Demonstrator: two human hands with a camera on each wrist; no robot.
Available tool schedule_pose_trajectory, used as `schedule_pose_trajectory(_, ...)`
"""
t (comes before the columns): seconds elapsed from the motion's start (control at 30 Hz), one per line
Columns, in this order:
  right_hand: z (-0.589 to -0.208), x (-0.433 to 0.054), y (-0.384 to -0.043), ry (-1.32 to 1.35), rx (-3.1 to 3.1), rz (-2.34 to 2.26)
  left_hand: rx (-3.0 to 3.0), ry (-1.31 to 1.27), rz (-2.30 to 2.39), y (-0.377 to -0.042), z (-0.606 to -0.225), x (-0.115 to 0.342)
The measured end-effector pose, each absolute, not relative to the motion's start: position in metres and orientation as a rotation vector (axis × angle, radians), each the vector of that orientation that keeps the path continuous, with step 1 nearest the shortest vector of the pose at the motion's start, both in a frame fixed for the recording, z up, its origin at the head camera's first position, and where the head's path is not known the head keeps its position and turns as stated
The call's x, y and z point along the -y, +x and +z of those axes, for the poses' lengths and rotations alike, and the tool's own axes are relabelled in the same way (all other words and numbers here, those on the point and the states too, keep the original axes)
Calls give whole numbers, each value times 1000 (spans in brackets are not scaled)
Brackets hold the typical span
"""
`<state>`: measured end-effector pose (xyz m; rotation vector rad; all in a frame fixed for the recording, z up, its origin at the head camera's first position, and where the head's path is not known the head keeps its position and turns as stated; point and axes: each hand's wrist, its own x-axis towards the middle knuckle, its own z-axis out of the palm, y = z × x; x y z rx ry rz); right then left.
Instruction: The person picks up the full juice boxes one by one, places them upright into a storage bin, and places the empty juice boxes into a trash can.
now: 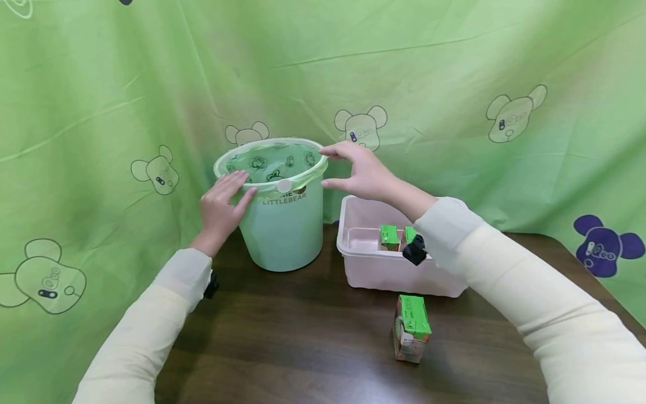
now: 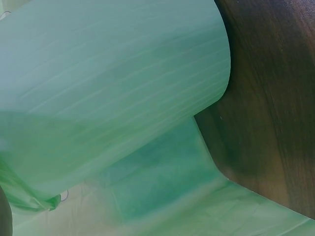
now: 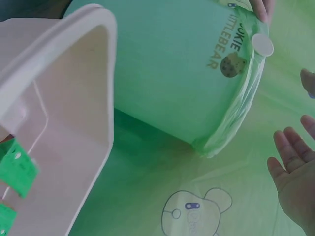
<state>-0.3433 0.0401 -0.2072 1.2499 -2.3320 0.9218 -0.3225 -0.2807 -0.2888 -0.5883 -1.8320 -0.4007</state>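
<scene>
A mint-green trash bin stands upright on the table, lettered LITTLEBEAR below its rim. Lining it is a thin green trash bag with dark printed figures, its edge folded over the rim. My left hand rests at the near left of that rim, fingers fairly straight over the edge and thumb outside. In the left wrist view the bin's side fills most of the picture. My right hand is beside the rim's right side with fingers spread and nothing held; the right wrist view shows that hand apart from the bin.
A pale pink plastic basket sits right of the bin, under my right forearm, with green-topped drink cartons inside. Another carton stands on the dark wooden table in front of it. A green bear-print cloth hangs behind.
</scene>
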Motion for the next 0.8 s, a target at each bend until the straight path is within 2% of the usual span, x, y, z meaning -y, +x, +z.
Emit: schedule_pose_trajectory(0.8, -257, -114, -289, 1403, 2102, 1014, 1832, -591, -410, -323, -288, 281)
